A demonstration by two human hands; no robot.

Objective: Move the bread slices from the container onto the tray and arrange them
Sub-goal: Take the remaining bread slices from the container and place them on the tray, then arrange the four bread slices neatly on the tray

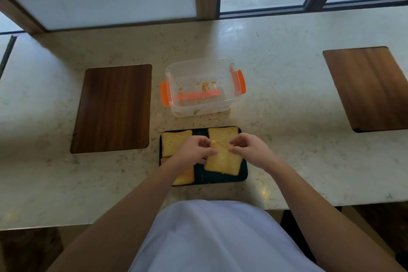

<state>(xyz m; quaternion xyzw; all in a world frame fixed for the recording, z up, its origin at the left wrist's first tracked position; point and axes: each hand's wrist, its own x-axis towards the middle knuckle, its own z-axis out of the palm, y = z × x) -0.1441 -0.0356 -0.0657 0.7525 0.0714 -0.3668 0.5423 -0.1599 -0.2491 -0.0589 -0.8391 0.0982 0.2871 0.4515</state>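
Note:
A black tray (220,178) lies on the counter just in front of me. Bread slices rest on it at the back left (173,142), the back right (223,134) and the front left (185,178), the last partly under my left forearm. My left hand (192,149) and my right hand (249,150) both pinch the top edge of another slice (223,161), which tilts over the tray's front right part. Behind the tray stands the clear plastic container (203,87) with orange clips, holding only crumbs.
A dark wooden board (112,108) lies to the left of the tray and another wooden board (371,88) at the far right. Crumbs are scattered between container and tray. Windows run along the counter's back edge.

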